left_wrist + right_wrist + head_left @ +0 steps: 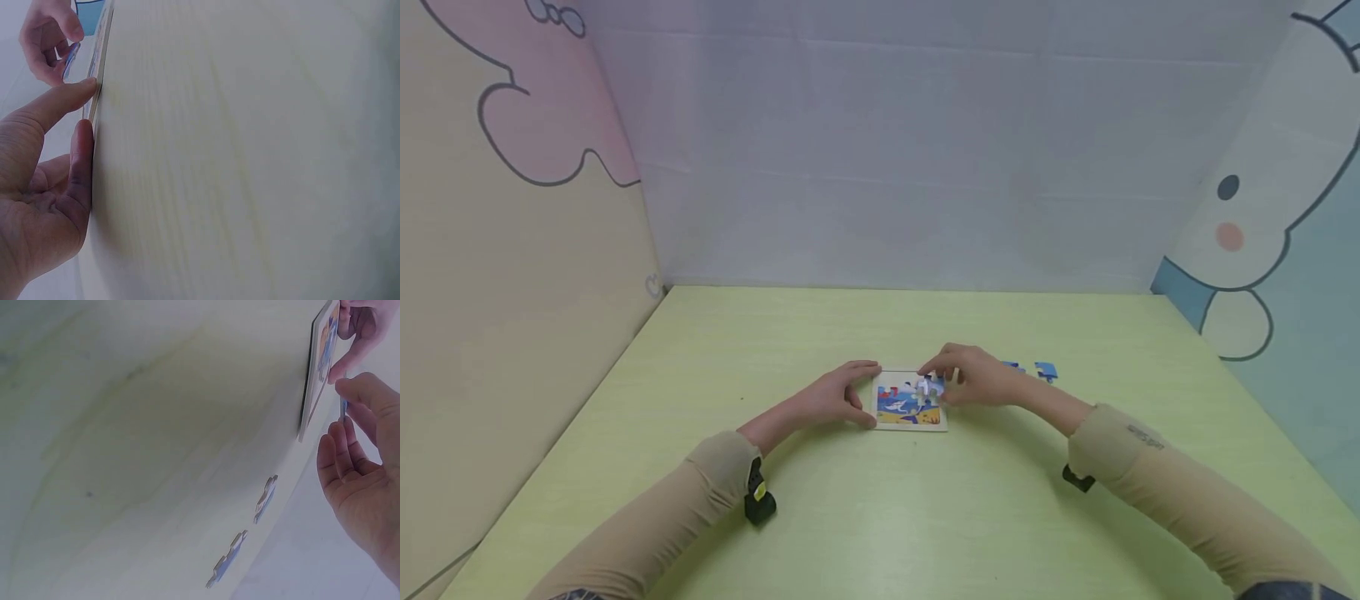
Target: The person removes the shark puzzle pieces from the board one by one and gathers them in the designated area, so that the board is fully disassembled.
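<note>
A small jigsaw puzzle board (pixel 910 428) with a pale frame and a colourful sea picture lies flat on the table. My left hand (pixel 826 398) holds its left side, the thumb at the near corner and the fingers at the far corner. Over the board's right part is my right hand (pixel 983 377), pinching a blue puzzle piece (pixel 344 407) between thumb and fingers. That piece appears tilted above the board in the left wrist view, partly covered by fingertips. Two loose puzzle pieces (pixel 265 499) lie on the table to the right of the board.
The light yellow-green table (pixel 850 517) reaches back to a pale cloth wall (pixel 880 167). Printed side panels with cartoon figures stand at left and right. One loose piece (pixel 1047 371) lies beyond my right forearm, with another partly behind the hand.
</note>
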The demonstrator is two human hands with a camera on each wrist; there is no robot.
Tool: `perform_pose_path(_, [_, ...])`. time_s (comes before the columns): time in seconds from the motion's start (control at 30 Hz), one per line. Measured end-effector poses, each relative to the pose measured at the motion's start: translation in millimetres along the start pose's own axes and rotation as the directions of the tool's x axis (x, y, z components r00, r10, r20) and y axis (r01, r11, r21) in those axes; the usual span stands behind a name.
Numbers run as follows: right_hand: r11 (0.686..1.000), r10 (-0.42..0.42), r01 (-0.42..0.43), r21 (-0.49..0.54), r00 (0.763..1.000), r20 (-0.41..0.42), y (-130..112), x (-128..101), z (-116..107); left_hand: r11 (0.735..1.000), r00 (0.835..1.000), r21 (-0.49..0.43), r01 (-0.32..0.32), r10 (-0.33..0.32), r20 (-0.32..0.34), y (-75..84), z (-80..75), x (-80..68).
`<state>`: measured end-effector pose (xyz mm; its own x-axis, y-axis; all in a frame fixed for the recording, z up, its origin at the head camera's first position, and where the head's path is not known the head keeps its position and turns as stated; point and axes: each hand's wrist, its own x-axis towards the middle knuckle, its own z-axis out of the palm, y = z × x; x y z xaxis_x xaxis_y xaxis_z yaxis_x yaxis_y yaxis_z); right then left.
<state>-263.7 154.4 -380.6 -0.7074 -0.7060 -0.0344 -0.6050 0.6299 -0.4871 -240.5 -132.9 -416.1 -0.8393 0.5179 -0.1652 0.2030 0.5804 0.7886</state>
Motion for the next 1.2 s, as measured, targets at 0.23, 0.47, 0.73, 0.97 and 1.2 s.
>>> perform_pose_path(0.23, [1.0, 0.015, -0.015, 0.012, 1.0, -0.022, 4.5, -5.7, -4.9, 1.0, 1.0, 0.002, -0.001, 0.001, 0.003, -0.1, 0.9, 1.3])
perform_pose_path(0.47, [1.0, 0.015, -0.015, 0.011, 0.998, -0.062, 11.5, -15.5, -7.0, 1.0, 1.0, 0.005, -0.002, 0.002, 0.002, 0.3, 1.3, 1.1])
perform_pose_path(0.73, [1.0, -0.001, 0.001, -0.003, 0.993, -0.119, 25.2, -30.4, -11.2, 1.0, 1.0, 0.015, 0.0, 0.0, -0.002, 2.1, 1.3, 0.4])
perform_pose_path(0.97, [0.999, 0.021, -0.025, -0.022, 0.989, -0.147, 38.5, -46.4, -17.7, 1.0, 1.0, 0.002, -0.001, 0.001, -0.004, 0.0, 0.9, 0.7])
perform_pose_path(1.2, [0.997, 0.049, -0.058, -0.046, 0.98, -0.19, 51.3, -63.4, -24.6, 1.0, 1.0, -0.008, 0.008, -0.008, -0.003, -1.4, 1.0, 0.4])
